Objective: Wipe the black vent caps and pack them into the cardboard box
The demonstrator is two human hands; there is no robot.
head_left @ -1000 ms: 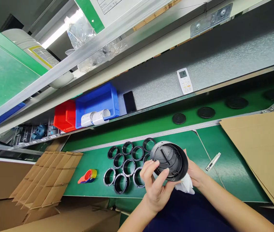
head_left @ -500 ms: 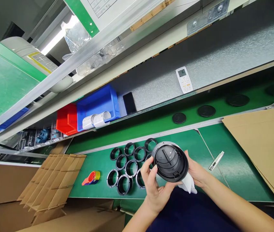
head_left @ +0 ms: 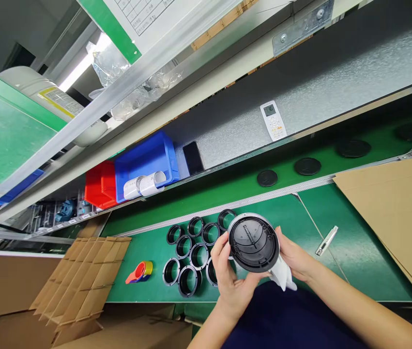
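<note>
Over the near edge of the green bench (head_left: 147, 242), close to the body, a round black disc (head_left: 253, 242) is held up between both hands. The left hand (head_left: 232, 281) is closed on the disc's left and lower rim, thumb and fingers curled onto the edge. The right hand (head_left: 295, 259) is closed behind its right side, with a white cloth (head_left: 282, 275) bunched between palm and disc; how much of the back is covered cannot be told.

The disc is nearly circular, so no true long axis is offered. Its flat face is turned toward the camera and tipped slightly up. A raised bar across the face runs from upper left to lower right, and a small tab is seen at the lower right rim. A pale grey edge shows behind the upper left rim.

Neither hand is clearly nearer: the disc sits between them, and more of the left hand's fingers are seen on the front rim.

Just to the left, touching none of it, a cluster of black rings (head_left: 191, 247) lies flat on the bench, open ends up. A small metal piece (head_left: 326, 240) lies apart on the right, near a cardboard sheet (head_left: 394, 213). Three dark discs (head_left: 307, 166) are noted on the belt beyond.
</note>
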